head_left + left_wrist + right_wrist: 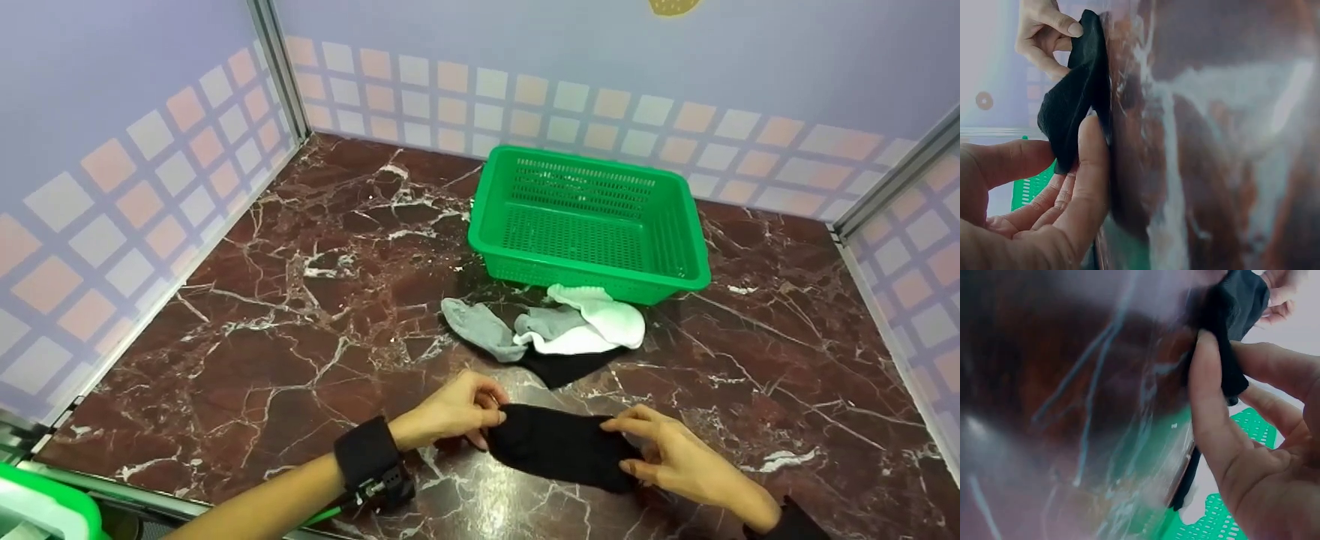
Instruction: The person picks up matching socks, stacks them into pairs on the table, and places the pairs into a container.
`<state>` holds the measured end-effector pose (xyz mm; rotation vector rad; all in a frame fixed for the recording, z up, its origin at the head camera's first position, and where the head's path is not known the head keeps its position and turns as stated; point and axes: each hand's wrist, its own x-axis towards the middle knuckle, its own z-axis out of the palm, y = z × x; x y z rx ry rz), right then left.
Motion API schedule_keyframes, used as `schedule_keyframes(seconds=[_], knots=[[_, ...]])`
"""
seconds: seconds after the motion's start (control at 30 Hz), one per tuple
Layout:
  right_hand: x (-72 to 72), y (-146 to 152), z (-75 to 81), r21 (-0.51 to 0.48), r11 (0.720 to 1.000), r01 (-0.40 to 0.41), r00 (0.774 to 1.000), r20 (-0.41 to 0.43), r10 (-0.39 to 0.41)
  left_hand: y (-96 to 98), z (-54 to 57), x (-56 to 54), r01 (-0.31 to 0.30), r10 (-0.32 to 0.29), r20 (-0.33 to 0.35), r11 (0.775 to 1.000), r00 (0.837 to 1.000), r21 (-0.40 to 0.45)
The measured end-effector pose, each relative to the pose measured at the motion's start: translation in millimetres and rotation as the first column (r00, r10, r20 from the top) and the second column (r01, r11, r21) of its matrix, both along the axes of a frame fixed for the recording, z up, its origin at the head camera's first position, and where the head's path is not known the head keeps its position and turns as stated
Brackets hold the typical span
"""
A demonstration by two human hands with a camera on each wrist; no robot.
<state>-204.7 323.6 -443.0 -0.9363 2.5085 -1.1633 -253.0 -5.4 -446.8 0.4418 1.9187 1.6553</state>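
Note:
A black sock (pixel 562 446) is stretched flat between two hands, low over the front of the table. At its left end my left hand (pixel 454 409) pinches the edge between thumb and fingers. The right hand (pixel 675 457) grips the other end, thumb at the near corner and index finger at the far one. The left wrist view shows the sock (pixel 1075 95) hanging in folds between both hands. In the right wrist view the fabric (pixel 1227 354) passes between thumb and fingers.
Beyond the hands lie a grey sock (pixel 480 328), a white sock (pixel 611 319) and a black piece of fabric (pixel 566 367), loosely heaped. Behind them stands a green perforated basket (pixel 592 274). Tiled-pattern walls (pixel 450 45) enclose the marbled table (pixel 300 315). A green-rimmed container (pixel 49 491) sits at the lower left.

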Motion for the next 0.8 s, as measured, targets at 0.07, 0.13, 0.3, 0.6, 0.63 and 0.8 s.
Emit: schedule_keyframes(seconds=[0.07, 0.13, 0.3, 0.6, 0.63, 0.8], knots=[[-0.4, -0.5, -0.7, 0.06, 0.998, 0.008, 0.996, -0.09, -0.003, -0.5, 0.5, -1.1, -0.01, 0.007, -0.062, 0.999, 0.998, -0.043], [-0.7, -0.8, -1.2, 0.102, 0.995, 0.014, 0.99, -0.14, 0.001, -0.6, 1.0, -2.5, -0.022, 0.012, -0.117, 0.996, 0.993, -0.084], [-1.0, -1.9, -1.0, 0.149, 0.989, 0.015, 0.984, -0.179, 0.012, 0.8, 1.6, -8.4, -0.02, -0.027, -0.252, 0.983, 0.967, -0.182], [-10.9, 2.2, 11.8, 0.172, 0.984, 0.036, 0.94, -0.339, 0.025, 16.1, 11.3, -27.8, -0.099, -0.194, -0.67, 0.922, 0.716, -0.374], [-13.0, 2.7, 13.1, 0.167, 0.985, 0.052, 0.931, -0.364, 0.013, 18.9, 12.0, -29.1, -0.106, -0.206, -0.687, 0.918, 0.697, -0.383], [-31.1, 1.4, 18.5, 0.155, 0.986, 0.059, 0.886, -0.463, 0.02, 31.6, 14.6, -35.4, -0.132, -0.242, -0.73, 0.901, 0.639, -0.413]])
